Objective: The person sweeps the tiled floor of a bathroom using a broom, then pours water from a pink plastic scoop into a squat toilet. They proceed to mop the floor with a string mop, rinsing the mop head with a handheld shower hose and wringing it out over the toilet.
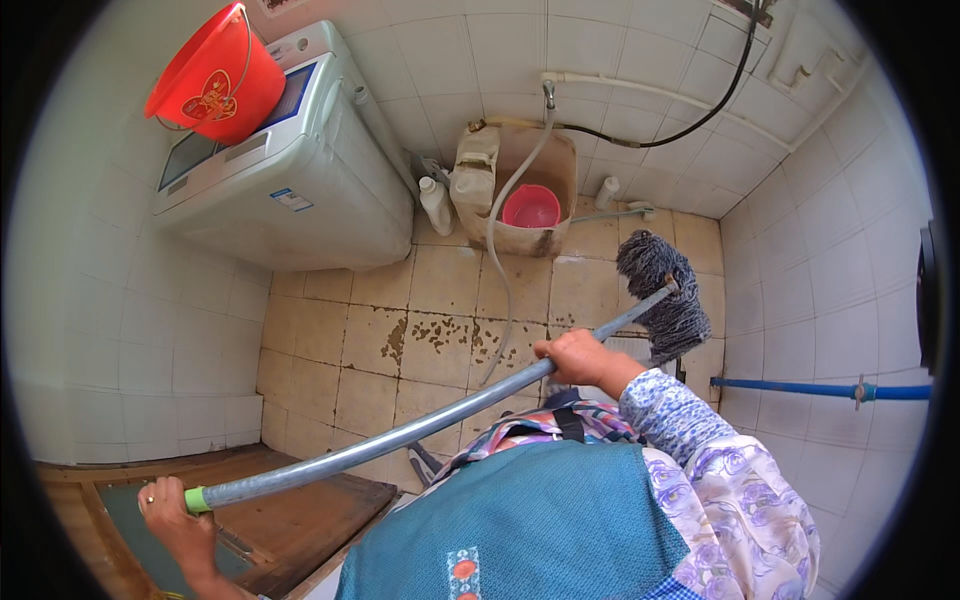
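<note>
My left hand point(180, 517) is wrapped around the green-capped end of a long grey metal mop handle point(405, 433) at the lower left. Further along the same pole, my right hand point(581, 358) grips it near the middle of the view. The handle slants up to the right and joins a fluffy dark grey mop head point(664, 296) over the tiled floor by the right wall. Whether the mop head touches the floor, I cannot tell. Part of a white fixture shows beneath the pole, mostly hidden by my right arm.
A washing machine point(300, 180) carries a red bucket point(217, 79). Beside it are a white bottle point(436, 206) and a stained plastic tub point(517, 241) holding a pink basin point(532, 206). A grey hose point(495, 247) trails onto the floor tiles point(442, 277). A wooden door point(300, 517) stands lower left; a blue pipe point(787, 387) runs right.
</note>
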The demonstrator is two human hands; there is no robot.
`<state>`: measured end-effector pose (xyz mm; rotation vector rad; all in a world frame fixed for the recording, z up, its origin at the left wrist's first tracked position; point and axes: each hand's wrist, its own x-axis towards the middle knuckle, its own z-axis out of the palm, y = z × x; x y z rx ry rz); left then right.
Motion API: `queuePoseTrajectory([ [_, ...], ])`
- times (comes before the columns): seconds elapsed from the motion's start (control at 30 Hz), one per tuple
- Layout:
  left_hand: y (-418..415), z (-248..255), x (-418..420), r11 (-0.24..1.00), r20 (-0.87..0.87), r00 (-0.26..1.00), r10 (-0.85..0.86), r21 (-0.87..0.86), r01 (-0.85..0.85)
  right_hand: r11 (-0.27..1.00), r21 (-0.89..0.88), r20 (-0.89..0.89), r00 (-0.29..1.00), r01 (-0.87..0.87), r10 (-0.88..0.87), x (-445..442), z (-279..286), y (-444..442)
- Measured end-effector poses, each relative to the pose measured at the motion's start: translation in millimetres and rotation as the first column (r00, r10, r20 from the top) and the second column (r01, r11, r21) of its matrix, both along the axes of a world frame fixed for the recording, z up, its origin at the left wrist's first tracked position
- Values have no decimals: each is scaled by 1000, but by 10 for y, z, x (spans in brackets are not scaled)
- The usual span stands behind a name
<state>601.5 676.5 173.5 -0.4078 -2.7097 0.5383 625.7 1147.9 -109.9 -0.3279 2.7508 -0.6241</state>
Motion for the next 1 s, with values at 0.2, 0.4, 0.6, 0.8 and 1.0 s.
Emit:
queuePoseTrajectory([
  [0.2,-1065,-424,-40,976,80,976,204,62,-209,935,-196,-162,950,-296,267,-531,388,-195],
  [0.4,-1509,-580,260,903,60,902,428,-17,-428,814,-277,-176,860,-510,479,-917,703,-370],
  [0.6,-1112,-602,159,861,149,853,500,21,-508,808,-290,-170,858,-513,484,-1111,422,-104],
  [0.8,-151,-50,-468,955,237,949,208,158,-249,913,-245,-20,943,-326,331,-1173,85,452],
  [1.0,1233,514,-1230,999,272,962,-27,24,21,973,-209,144,982,-94,126,-1111,-763,1083],
])
